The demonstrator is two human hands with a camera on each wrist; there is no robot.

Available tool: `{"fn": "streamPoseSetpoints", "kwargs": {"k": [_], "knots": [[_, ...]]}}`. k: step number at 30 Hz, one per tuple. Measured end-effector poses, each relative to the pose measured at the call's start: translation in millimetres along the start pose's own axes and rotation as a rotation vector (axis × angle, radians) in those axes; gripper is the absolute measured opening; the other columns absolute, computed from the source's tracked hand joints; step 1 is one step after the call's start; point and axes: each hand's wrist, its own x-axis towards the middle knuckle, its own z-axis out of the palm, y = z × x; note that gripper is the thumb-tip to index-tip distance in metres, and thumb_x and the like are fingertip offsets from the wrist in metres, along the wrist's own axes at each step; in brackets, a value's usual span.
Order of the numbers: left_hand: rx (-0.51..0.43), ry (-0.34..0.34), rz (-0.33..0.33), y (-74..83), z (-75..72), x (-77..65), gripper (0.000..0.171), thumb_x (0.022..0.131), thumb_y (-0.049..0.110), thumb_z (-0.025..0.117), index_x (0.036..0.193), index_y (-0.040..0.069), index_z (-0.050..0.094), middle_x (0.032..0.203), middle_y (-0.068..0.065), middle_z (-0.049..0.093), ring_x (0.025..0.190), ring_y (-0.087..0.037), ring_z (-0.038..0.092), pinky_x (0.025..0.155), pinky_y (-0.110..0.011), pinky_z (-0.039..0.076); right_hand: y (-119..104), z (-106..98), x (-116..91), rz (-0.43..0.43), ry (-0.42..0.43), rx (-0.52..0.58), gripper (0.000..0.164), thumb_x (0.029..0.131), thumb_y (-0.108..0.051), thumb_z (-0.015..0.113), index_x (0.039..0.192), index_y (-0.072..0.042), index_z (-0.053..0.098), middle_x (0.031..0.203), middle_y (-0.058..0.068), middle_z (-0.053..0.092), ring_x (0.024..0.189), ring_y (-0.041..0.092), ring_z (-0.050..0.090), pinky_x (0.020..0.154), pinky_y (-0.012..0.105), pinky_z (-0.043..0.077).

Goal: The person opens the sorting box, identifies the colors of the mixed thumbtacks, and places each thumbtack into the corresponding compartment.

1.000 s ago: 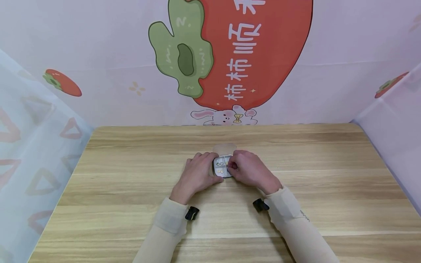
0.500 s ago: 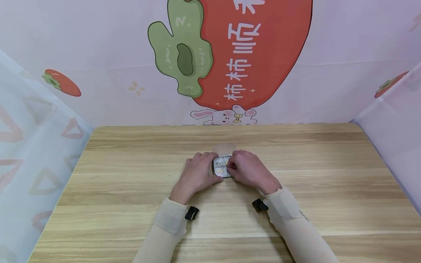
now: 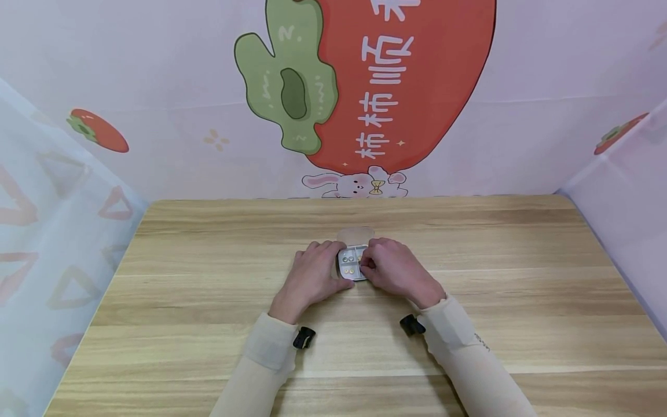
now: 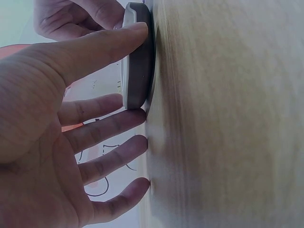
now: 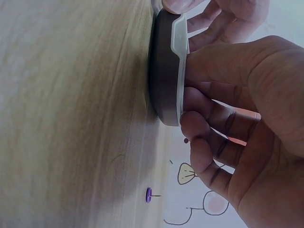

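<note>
A small divided case (image 3: pixel 350 267), dark outside with a pale interior, lies on the table with its clear lid (image 3: pixel 356 235) folded back. Small round pieces, some silver and some gold, sit in its left compartments; a gold one shows on the right. My left hand (image 3: pixel 314 279) grips the case from the left, thumb on the front wall (image 4: pixel 138 71) and fingers toward the back. With curled fingers, my right hand (image 3: pixel 397 269) reaches over the right-hand compartments. Its thumb and index tips dip behind the rim (image 5: pixel 179 66), so anything between them is hidden.
A purple thumbtack (image 5: pixel 149 195) stands pin up on the table beyond the right hand. The wooden table (image 3: pixel 208 260) runs back to a printed cloth wall (image 3: pixel 182 156), with more cloth at both sides. A black wrist camera (image 3: pixel 304 337) sits at the left wrist.
</note>
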Motion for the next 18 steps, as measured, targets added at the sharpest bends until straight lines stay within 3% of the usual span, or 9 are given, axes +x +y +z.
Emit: {"fn": "streamPoseSetpoints", "kwargs": {"k": [8, 18], "knots": [[-0.005, -0.003, -0.002, 1.0, -0.6, -0.1, 0.073, 0.067, 0.050, 0.075, 0.127, 0.019, 0.049, 0.121, 0.004, 0.054, 0.102, -0.019, 0.045, 0.081, -0.041, 0.035, 1.5, -3.8, -1.5, 0.052, -0.033, 0.050, 0.005, 0.080, -0.025, 0.068, 0.083, -0.021, 0.068, 0.078, -0.013, 0.051, 0.070, 0.008, 0.047, 0.063, 0.023, 0.039], [0.003, -0.006, -0.010, 1.6, -0.4, -0.1, 0.073, 0.067, 0.051, 0.075, 0.127, 0.019, 0.049, 0.121, 0.003, 0.054, 0.103, -0.019, 0.045, 0.081, -0.041, 0.035, 7.8, -11.4, -4.2, 0.036, -0.002, 0.079, 0.005, 0.080, -0.023, 0.068, 0.084, -0.020, 0.068, 0.079, -0.014, 0.052, 0.071, 0.007, 0.049, 0.065, 0.023, 0.041]]}}
